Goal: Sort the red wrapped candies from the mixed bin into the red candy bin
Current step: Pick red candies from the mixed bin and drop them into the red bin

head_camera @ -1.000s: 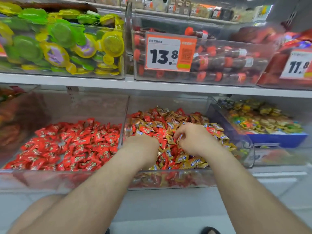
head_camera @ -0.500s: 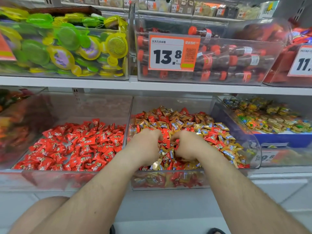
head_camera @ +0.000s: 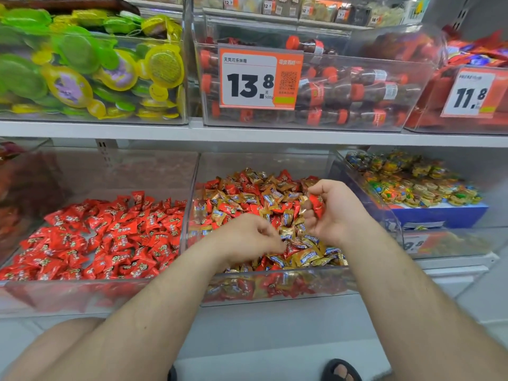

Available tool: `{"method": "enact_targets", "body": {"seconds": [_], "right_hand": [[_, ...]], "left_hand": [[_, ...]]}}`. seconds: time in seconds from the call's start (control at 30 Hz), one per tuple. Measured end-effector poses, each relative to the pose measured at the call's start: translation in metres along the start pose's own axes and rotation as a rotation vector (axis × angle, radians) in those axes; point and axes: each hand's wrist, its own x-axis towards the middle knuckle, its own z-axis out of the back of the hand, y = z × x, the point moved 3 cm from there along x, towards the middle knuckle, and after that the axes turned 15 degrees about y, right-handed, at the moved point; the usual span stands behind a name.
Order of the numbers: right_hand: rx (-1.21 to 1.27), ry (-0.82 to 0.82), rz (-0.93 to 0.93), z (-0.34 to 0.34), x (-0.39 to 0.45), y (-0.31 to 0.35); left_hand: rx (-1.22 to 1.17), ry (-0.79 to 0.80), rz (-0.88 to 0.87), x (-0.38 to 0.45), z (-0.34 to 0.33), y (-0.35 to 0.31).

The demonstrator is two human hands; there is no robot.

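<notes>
The clear mixed bin (head_camera: pixel 277 287) in the middle of the lower shelf holds red and gold wrapped candies (head_camera: pixel 247 199). To its left, the clear red candy bin (head_camera: pixel 82 295) holds only red wrapped candies (head_camera: pixel 115 237). My right hand (head_camera: pixel 338 213) is raised over the right side of the mixed bin and pinches a red candy (head_camera: pixel 316 205) between thumb and fingers. Low over the front of the mixed bin, my left hand (head_camera: pixel 244 239) shows its back, with the fingers curled. Whatever is in its palm is hidden.
A bin of multicoloured sweets (head_camera: pixel 412 182) over a blue box stands to the right. Another clear bin (head_camera: pixel 24 188) sits at far left. The upper shelf (head_camera: pixel 247 134) carries bins of green-yellow jelly cups, cola-bottle sweets and price tags. A sandalled foot (head_camera: pixel 341 371) shows below.
My right hand has lifted out of the candy pile, moved right and turned up with a red candy in its fingers. My left hand has stayed low over the front of the mixed bin.
</notes>
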Motion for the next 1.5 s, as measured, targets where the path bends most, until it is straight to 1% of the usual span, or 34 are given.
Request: {"method": "enact_targets", "body": {"seconds": [0.03, 0.07, 0.13, 0.23, 0.3, 0.37, 0.4, 0.43, 0.47, 0.5, 0.57, 0.6, 0.63, 0.67, 0.73, 0.8, 0.87, 0.93, 0.97, 1.0, 1.03, 1.07, 1.1, 1.13, 1.17, 1.2, 1.23, 1.3, 1.4, 1.5], "right_hand": [[-0.075, -0.017, 0.001, 0.002, 0.0, 0.001], [-0.136, -0.024, 0.015, 0.003, -0.002, 0.003], [-0.262, -0.025, 0.05, 0.002, -0.003, 0.005], [-0.572, -0.024, 0.074, -0.004, -0.005, 0.003], [-0.802, -0.008, 0.09, -0.008, -0.006, 0.002], [-1.043, -0.006, 0.137, -0.013, -0.004, 0.003], [-1.152, -0.021, 0.15, -0.013, -0.002, 0.003], [-1.242, -0.033, 0.147, -0.014, 0.0, 0.002], [-1.311, -0.039, 0.125, -0.014, 0.004, 0.001], [-1.377, -0.035, 0.092, -0.016, 0.008, 0.0], [-1.495, 0.009, 0.013, -0.021, 0.016, -0.006], [-1.541, 0.043, -0.021, -0.026, 0.019, -0.01], [-1.582, 0.077, -0.045, -0.033, 0.02, -0.012], [-1.624, 0.105, -0.06, -0.04, 0.021, -0.015], [-1.703, 0.162, -0.099, -0.053, 0.024, -0.02], [-1.821, 0.237, -0.184, -0.065, 0.03, -0.03], [-1.878, 0.304, -0.259, -0.072, 0.035, -0.041], [-1.831, 0.316, -0.232, -0.075, 0.038, -0.045], [-1.792, 0.308, -0.194, -0.075, 0.039, -0.044], [-1.764, 0.298, -0.151, -0.073, 0.04, -0.043], [-1.752, 0.29, -0.127, -0.071, 0.039, -0.042], [-1.754, 0.283, -0.121, -0.068, 0.038, -0.041], [-1.759, 0.278, -0.115, -0.065, 0.036, -0.04], [-1.748, 0.276, -0.104, -0.062, 0.033, -0.038], [-1.729, 0.277, -0.094, -0.06, 0.029, -0.036], [-1.713, 0.277, -0.08, -0.057, 0.026, -0.033], [-1.704, 0.275, -0.072, -0.054, 0.023, -0.03], [-1.707, 0.279, -0.095, -0.047, 0.015, -0.023], [-1.685, 0.31, -0.136, -0.034, 0.005, -0.018], [-1.578, 0.288, -0.075, -0.024, -0.003, -0.011]], "left_hand": [[0.213, 0.013, 0.014, 0.001, -0.004, 0.001], [0.317, 0.036, 0.043, 0.001, -0.006, 0.002], [0.337, 0.091, 0.064, 0.002, -0.009, 0.003], [0.437, 0.108, 0.035, 0.005, -0.008, 0.0], [0.485, 0.078, 0.024, 0.005, -0.006, -0.002], [0.455, -0.011, 0.015, 0.003, 0.0, -0.001], [0.388, -0.089, -0.001, 0.0, 0.004, -0.001], [0.253, -0.168, -0.033, -0.003, 0.01, -0.002], [0.041, -0.23, -0.08, -0.008, 0.017, -0.003], [-0.231, -0.264, -0.121, -0.011, 0.022, -0.003], [-0.787, -0.253, -0.174, -0.017, 0.028, -0.004], [-1.0, -0.233, -0.198, -0.018, 0.028, -0.004], [-1.158, -0.207, -0.224, -0.019, 0.029, -0.003], [-1.266, -0.176, -0.249, -0.02, 0.028, -0.003], [-1.391, -0.125, -0.285, -0.023, 0.028, -0.002], [-1.465, -0.063, -0.322, -0.026, 0.03, -0.002], [-1.479, -0.054, -0.334, -0.031, 0.031, -0.005], [-1.347, -0.106, -0.289, -0.03, 0.032, -0.005], [-1.218, -0.16, -0.256, -0.029, 0.032, -0.004], [-1.018, -0.231, -0.224, -0.028, 0.033, -0.003], [-0.73, -0.302, -0.186, -0.027, 0.034, -0.002], [-0.375, -0.352, -0.142, -0.026, 0.034, -0.002], [-0.014, -0.377, -0.087, -0.025, 0.033, -0.001], [0.295, -0.387, -0.017, -0.022, 0.031, 0.001], [0.514, -0.384, 0.064, -0.019, 0.028, 0.003], [0.662, -0.368, 0.15, -0.016, 0.026, 0.006], [0.76, -0.338, 0.23, -0.012, 0.023, 0.009], [0.854, -0.284, 0.339, -0.006, 0.018, 0.012], [0.877, -0.285, 0.383, -0.001, 0.018, 0.014], [0.874, -0.32, 0.378, -0.001, 0.017, 0.014]]}}
